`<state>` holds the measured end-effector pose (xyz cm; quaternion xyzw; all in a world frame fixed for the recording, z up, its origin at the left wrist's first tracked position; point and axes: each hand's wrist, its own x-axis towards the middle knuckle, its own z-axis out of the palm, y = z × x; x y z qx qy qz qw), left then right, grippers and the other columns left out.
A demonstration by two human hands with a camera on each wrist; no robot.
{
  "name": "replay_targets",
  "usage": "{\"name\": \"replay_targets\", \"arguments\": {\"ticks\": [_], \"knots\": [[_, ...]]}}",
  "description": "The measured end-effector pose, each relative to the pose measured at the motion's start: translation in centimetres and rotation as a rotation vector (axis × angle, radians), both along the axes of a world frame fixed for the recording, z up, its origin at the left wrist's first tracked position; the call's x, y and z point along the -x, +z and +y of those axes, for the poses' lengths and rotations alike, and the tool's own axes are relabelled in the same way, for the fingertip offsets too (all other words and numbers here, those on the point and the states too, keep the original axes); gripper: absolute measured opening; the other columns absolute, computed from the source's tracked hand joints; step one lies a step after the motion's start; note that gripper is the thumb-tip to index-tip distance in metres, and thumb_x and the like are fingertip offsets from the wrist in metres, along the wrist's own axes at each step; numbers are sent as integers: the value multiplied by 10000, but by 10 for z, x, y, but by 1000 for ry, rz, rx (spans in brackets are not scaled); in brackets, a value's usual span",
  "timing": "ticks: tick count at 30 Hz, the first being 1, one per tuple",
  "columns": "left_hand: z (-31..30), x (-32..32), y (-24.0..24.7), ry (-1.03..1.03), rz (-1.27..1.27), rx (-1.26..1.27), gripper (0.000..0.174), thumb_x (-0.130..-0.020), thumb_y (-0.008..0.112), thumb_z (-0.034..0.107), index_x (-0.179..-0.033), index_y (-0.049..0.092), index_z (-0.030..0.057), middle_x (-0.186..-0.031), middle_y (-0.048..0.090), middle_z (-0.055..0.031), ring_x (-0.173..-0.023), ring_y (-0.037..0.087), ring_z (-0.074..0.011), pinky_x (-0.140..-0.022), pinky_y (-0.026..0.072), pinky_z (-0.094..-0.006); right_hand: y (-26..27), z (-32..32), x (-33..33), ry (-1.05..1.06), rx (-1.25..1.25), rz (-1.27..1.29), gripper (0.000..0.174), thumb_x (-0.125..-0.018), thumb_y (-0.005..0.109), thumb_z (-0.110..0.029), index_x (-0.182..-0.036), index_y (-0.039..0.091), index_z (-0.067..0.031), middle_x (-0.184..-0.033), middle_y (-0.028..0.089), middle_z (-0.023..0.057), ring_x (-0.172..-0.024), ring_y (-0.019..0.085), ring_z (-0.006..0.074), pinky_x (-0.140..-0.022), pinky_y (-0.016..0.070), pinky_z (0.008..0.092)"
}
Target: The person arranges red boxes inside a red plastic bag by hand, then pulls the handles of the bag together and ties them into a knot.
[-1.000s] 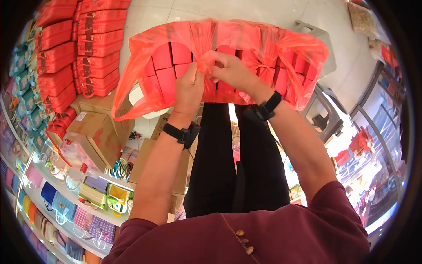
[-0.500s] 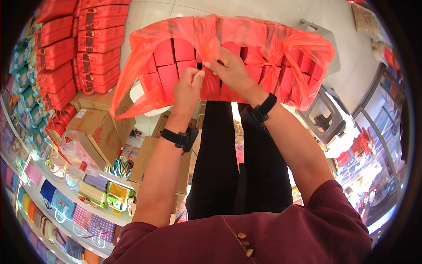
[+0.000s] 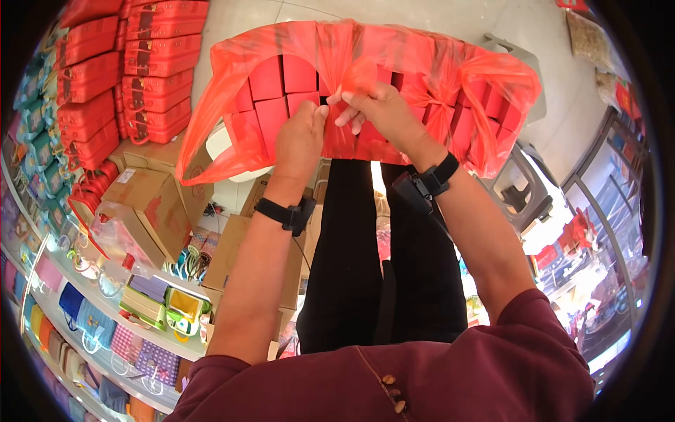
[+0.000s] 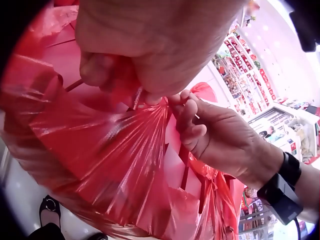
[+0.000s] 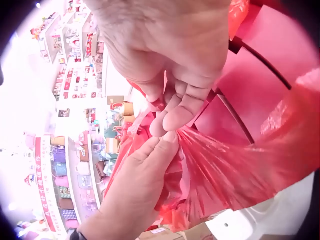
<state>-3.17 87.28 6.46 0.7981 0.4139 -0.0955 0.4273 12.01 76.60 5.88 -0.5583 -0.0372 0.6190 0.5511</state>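
Observation:
A translucent red plastic bag point(image 3: 232, 63) full of red boxes point(image 3: 270, 125) spans the top middle of the head view, with a tied knot point(image 3: 437, 105) right of its centre. At the bag's gathered middle, the left hand point(image 3: 298, 141) pinches the plastic between thumb and fingers. Close beside it, the right hand point(image 3: 387, 116) grips a twisted end of the film. In the left wrist view, folds of the bag point(image 4: 135, 165) fan out from between the left hand point(image 4: 160, 40) and the right hand point(image 4: 225, 135). The fingertips nearly meet in the right wrist view.
Stacked red cases point(image 3: 160, 84) stand at the upper left, above cardboard boxes point(image 3: 151, 204). Shelves with small bags point(image 3: 105, 327) curve along the lower left. A grey plastic stool point(image 3: 517, 190) is by the bag's right side, with a glass door frame point(image 3: 605, 204) beyond.
The right hand has shifted slightly right, and a bunched end of plastic now shows above its fingers. The bag has moved slightly up and right in view.

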Motion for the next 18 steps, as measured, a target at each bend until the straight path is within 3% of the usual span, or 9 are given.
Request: {"name": "replay_targets", "arguments": {"ticks": [6, 8, 11, 14, 17, 18], "knots": [[7, -5, -7, -203, 160, -176, 351, -1037, 537, 364, -900, 525, 41, -743, 580, -241, -749, 578, -466, -621, 442, -507, -36, 7, -7, 1, 37, 5, 207, -1029, 559, -192, -1065, 661, -16, -915, 684, 53, -666, 630, 111, -616, 543, 250], [6, -5, -3, -146, 136, -132, 352, -1036, 539, 367, -892, 520, 47, -735, 572, -240, -743, 570, -470, -629, 443, -515, -31, 9, -3, 12, 83, -2, 202, -1030, 557, -191, -1067, 654, -17, -920, 680, 47, -667, 623, 107, -611, 545, 252], [9, -7, 14, -178, 76, -91, 352, -1038, 534, 356, -883, 512, 42, -733, 573, -236, -740, 570, -471, -633, 445, -520, -27, 12, 0, 82, 32, -133, 180, -1029, 551, -174, -1070, 647, -28, -891, 663, 30, -647, 597, 87, -598, 542, 248], [12, -11, 29, -252, 37, -87, 364, -1043, 527, 343, -868, 502, 24, -737, 572, -233, -731, 567, -466, -624, 440, -517, -31, 13, 10, 138, -12, -430, 122, -1007, 570, -113, -1072, 640, -38, -887, 651, 40, -699, 600, 101, -650, 540, 266], [12, -29, 47, -326, 79, -81, 383, -1050, 512, 336, -855, 496, 7, -742, 577, -229, -719, 574, -449, -619, 438, -507, -41, 12, 19, 59, -114, -676, 120, -931, 609, -38, -1051, 621, -37, -873, 642, 143, -804, 640, 284, -760, 524, 382], [11, -32, 52, -347, 107, -73, 389, -1053, 505, 334, -851, 495, 1, -743, 580, -227, -715, 579, -441, -618, 437, -503, -39, 12, 17, 80, -93, -633, 116, -927, 609, -29, -1043, 617, -34, -885, 642, 147, -816, 643, 295, -762, 522, 389]]}}
